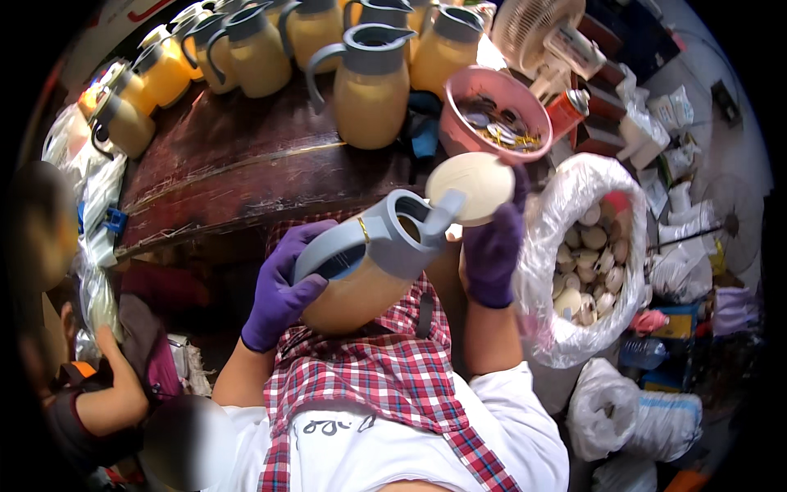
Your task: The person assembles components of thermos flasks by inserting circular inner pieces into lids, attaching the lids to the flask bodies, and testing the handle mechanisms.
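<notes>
Over my lap, a beige jug [361,295] with a grey collar and spout tilts toward the right. The purple-gloved fingers of my left hand [283,283] close round the jug's side by its grey handle [324,246]. A thin gold tie circles the top of that handle. My right hand [494,254], also in a purple glove, grips a round cream lid [479,184] just beyond the spout. Part of the lid's grip is hidden behind the disc. The jug's mouth is uncovered, and its inside looks dark.
Several similar jugs [373,98] line the far side of a dark wooden table [246,164]. A pink basin [459,123] of small parts stands by a red can [566,115] and a fan [533,33]. Right: a plastic-lined container [545,320] of lids. Left: another person's arm [119,385].
</notes>
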### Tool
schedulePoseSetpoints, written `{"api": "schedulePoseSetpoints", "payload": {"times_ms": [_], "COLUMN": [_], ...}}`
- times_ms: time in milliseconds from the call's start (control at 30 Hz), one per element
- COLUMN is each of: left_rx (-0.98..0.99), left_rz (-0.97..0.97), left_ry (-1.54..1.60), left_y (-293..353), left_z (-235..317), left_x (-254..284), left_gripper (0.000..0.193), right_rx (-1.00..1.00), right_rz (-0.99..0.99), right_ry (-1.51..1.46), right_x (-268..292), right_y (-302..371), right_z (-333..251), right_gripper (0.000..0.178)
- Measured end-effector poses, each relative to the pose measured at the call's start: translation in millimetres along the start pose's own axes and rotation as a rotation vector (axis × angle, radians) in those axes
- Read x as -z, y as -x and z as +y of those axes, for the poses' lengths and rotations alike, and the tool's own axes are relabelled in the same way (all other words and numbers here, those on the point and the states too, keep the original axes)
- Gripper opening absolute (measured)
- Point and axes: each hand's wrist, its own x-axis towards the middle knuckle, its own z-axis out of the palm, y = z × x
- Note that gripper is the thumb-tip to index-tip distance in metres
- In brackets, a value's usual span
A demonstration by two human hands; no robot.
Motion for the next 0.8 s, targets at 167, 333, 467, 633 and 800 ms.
{"api": "schedulePoseSetpoints", "payload": {"times_ms": [167, 333, 467, 633, 800], "left_rx": [0.025, 0.006, 0.007, 0.041, 0.117], "left_rz": [0.041, 0.009, -0.064, -0.155, -0.06], "left_ry": [0.049, 0.099, 0.163, 0.103, 0.256], "left_y": [10.3, 14.7, 15.1, 14.8, 14.0], "left_z": [2.7, 13.2, 8.6, 19.0, 19.7], "left_x": [15.8, 32.4, 37.2, 40.0, 56.5], "left_gripper": [0.043, 0.044, 0.036, 0.04, 0.055], "right_rx": [-0.194, -0.043, -0.213, -0.097, -0.063], "right_rz": [-0.064, -0.493, -0.516, -0.721, -0.591], "right_ry": [-0.148, 0.342, 0.036, -0.015, -0.193], "right_x": [-34.4, -16.0, -62.0, -62.3, -59.5], "right_y": [36.5, 8.3, -9.7, -20.7, 4.0], "right_z": [-15.6, -39.9, -62.2, -55.5, -35.5], "right_gripper": [0.059, 0.053, 0.051, 0.062, 0.06]}}
